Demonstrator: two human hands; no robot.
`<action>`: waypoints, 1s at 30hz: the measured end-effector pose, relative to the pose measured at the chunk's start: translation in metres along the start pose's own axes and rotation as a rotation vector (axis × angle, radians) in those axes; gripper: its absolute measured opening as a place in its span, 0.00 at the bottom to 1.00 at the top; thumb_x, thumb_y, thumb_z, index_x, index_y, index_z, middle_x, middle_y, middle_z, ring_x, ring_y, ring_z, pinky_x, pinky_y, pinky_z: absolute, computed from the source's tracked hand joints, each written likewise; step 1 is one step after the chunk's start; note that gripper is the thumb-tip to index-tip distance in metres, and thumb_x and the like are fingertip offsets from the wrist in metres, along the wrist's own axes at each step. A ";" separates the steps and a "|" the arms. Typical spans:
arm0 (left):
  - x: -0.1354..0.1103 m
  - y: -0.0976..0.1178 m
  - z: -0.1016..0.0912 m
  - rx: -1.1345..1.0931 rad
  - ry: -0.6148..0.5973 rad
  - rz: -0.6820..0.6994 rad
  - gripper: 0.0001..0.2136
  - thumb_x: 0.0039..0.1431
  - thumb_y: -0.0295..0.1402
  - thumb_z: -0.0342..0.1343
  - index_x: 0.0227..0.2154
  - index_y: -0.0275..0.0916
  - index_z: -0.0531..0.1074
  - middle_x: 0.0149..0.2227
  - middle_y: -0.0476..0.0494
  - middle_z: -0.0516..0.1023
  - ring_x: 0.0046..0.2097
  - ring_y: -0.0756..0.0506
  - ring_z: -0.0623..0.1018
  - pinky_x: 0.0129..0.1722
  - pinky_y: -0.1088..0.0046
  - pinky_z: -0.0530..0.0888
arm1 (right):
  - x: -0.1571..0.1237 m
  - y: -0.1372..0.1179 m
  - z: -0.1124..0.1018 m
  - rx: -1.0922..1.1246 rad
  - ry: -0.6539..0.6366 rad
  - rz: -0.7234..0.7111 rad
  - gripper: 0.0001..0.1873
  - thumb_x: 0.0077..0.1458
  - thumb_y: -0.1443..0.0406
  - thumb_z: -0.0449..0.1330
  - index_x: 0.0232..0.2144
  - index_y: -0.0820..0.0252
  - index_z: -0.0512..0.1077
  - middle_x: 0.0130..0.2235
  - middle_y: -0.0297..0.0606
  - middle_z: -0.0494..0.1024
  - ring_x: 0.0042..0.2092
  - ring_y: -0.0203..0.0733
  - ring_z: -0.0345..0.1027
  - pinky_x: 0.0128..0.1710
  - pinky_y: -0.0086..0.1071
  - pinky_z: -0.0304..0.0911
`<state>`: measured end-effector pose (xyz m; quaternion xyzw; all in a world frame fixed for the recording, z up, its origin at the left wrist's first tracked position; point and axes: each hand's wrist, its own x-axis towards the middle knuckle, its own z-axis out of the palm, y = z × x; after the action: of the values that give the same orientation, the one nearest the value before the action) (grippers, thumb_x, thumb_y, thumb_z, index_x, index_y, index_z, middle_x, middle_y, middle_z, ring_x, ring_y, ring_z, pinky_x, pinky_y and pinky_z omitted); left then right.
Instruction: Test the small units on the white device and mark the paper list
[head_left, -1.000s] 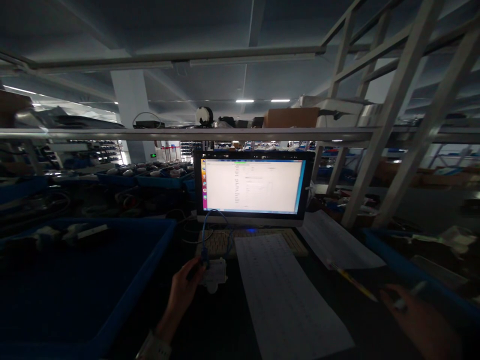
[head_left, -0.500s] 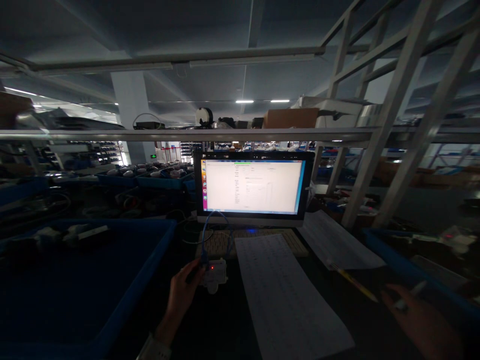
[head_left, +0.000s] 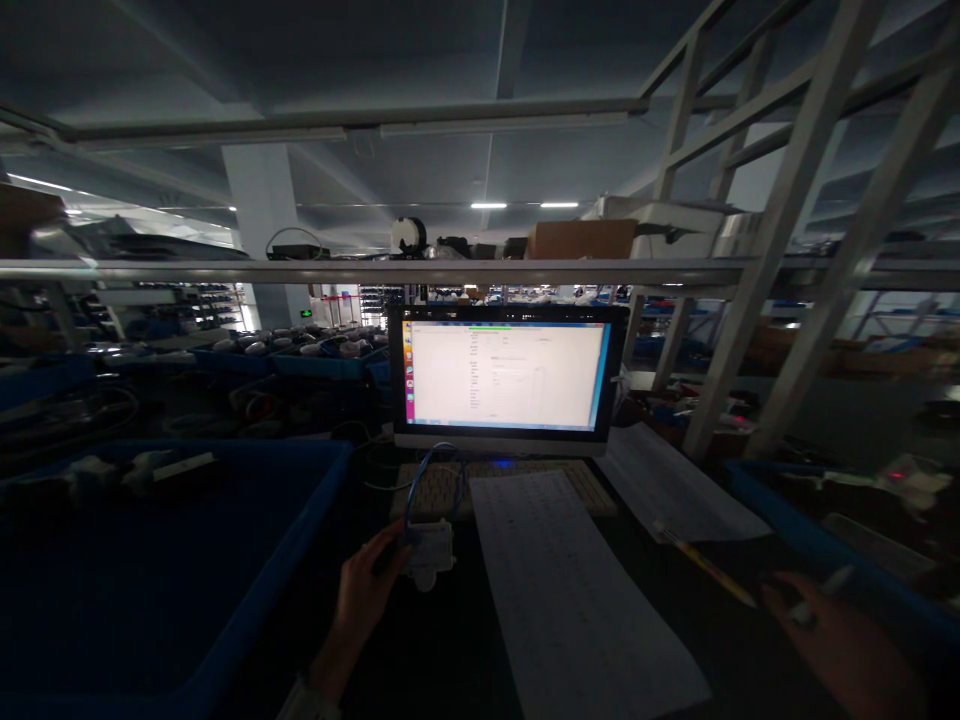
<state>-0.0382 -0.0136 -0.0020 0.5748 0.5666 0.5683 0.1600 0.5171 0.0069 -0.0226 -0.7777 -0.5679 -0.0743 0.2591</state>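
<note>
My left hand (head_left: 361, 598) grips a small white device (head_left: 429, 547) on the dark bench, fingers closed on its left side. A blue cable (head_left: 420, 482) loops up from the device toward the lit monitor (head_left: 506, 375). My right hand (head_left: 840, 640) rests at the lower right with its fingers closed round a thin pen-like stick (head_left: 821, 592). A long printed paper sheet (head_left: 577, 590) lies between the two hands. A keyboard (head_left: 450, 487) sits under the monitor.
A large blue bin (head_left: 225, 560) fills the left side, with white parts at its far end. Another blue bin (head_left: 825, 510) stands at the right. A second paper sheet (head_left: 667, 480) and a yellow pencil (head_left: 709, 566) lie right of centre. A metal frame (head_left: 780, 220) rises at right.
The red light that showed on the white device half a second ago is off. My left hand has shifted the device slightly. My right hand has barely moved.
</note>
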 end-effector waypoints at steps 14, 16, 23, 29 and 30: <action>0.000 -0.004 0.001 0.028 0.003 0.049 0.18 0.49 0.47 0.55 0.37 0.42 0.77 0.40 0.45 0.79 0.42 0.41 0.79 0.43 0.65 0.77 | -0.001 -0.004 -0.005 0.099 -0.051 0.089 0.22 0.45 0.48 0.45 0.33 0.54 0.68 0.25 0.45 0.75 0.28 0.56 0.71 0.31 0.44 0.65; 0.000 -0.005 0.000 0.030 0.006 0.050 0.17 0.48 0.47 0.55 0.37 0.42 0.77 0.40 0.45 0.79 0.42 0.41 0.79 0.42 0.66 0.77 | -0.001 -0.005 -0.005 0.097 -0.023 0.072 0.21 0.45 0.49 0.45 0.32 0.53 0.68 0.26 0.44 0.76 0.29 0.56 0.72 0.32 0.44 0.65; 0.000 -0.006 0.000 0.040 0.002 0.045 0.18 0.48 0.48 0.55 0.38 0.43 0.77 0.40 0.46 0.80 0.42 0.41 0.79 0.42 0.66 0.77 | 0.000 0.003 0.001 0.093 0.006 0.006 0.21 0.45 0.49 0.48 0.33 0.54 0.71 0.25 0.42 0.77 0.28 0.53 0.72 0.28 0.40 0.65; 0.001 -0.007 0.000 0.047 0.004 0.051 0.18 0.48 0.48 0.55 0.37 0.43 0.77 0.41 0.46 0.79 0.43 0.41 0.79 0.44 0.65 0.76 | 0.000 0.009 0.005 0.096 -0.002 0.022 0.23 0.45 0.49 0.48 0.33 0.56 0.72 0.26 0.43 0.77 0.28 0.53 0.72 0.29 0.42 0.66; 0.000 -0.007 0.000 0.045 0.001 0.056 0.18 0.48 0.48 0.55 0.37 0.43 0.77 0.41 0.46 0.79 0.43 0.41 0.79 0.44 0.65 0.76 | 0.000 0.007 0.004 0.092 -0.006 0.025 0.23 0.45 0.49 0.48 0.34 0.56 0.72 0.27 0.43 0.77 0.28 0.53 0.72 0.30 0.42 0.66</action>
<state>-0.0416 -0.0110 -0.0077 0.5934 0.5633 0.5600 0.1307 0.5231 0.0069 -0.0287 -0.7721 -0.5619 -0.0423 0.2938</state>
